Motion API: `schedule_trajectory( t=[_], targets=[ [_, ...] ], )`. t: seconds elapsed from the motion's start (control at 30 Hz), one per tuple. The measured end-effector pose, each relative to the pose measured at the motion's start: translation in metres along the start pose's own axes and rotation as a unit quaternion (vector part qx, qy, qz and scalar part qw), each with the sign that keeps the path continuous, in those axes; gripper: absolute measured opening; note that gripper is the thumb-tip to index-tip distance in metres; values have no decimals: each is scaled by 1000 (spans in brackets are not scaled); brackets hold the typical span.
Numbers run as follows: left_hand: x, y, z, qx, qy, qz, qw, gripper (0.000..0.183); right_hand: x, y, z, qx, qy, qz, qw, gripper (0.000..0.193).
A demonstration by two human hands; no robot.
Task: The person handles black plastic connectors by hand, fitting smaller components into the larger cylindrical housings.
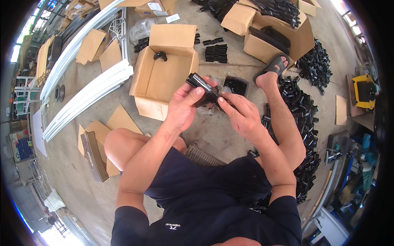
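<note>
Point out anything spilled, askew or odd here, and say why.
The loose black pieces beside the right leg could pass for a spill: they lie jumbled on the floor, whereas the open carton ahead shows just one black piece inside. The black part between the left hand and right hand shows no evident damage.

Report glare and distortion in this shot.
Head view: the fisheye bends the white rails into arcs; head view: bright light washes out patches at the upper-left and lower-left rim; head view: small highlights glint on the held black part.
</note>
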State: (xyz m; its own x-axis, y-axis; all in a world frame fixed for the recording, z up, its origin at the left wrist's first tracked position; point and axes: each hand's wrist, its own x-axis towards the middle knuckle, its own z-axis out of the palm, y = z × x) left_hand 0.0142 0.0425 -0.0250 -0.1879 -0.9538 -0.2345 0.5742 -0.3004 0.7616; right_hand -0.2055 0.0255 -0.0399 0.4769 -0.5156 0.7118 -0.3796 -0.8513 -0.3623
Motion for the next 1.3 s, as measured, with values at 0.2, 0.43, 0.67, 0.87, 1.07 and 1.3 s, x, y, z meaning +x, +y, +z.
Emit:
schedule_trajectory(
  t=[0.2, 0.43, 0.67, 0.87, 1.07, 1.3],
  targets=[
    [1, -3, 3, 15, 10, 21, 1000, 38, -8, 0, 1, 15, -14, -2, 1000, 46],
    [-5, 15, -4, 47, -54, -28, 997, 40, 15, -6, -41, 263, -54, 68, 961, 45],
    [-16, -8, 4, 114, -273, -142, 945, 34, 14, -4, -41, 341, -69, 165, 923, 27],
    [-14, -15, 11, 87, -282, -198, 935, 34, 2, -4, -48, 433, -86, 220, 870, 4],
    [-12, -5, 17, 152, -279, -209, 925, 34, 3, -8, -48, 398, -103, 209, 887, 4],
    [-16, -9, 16, 160, -275, -210, 924, 31, 1, -10, -45, 381, -82, 209, 897, 8]
  ],
)
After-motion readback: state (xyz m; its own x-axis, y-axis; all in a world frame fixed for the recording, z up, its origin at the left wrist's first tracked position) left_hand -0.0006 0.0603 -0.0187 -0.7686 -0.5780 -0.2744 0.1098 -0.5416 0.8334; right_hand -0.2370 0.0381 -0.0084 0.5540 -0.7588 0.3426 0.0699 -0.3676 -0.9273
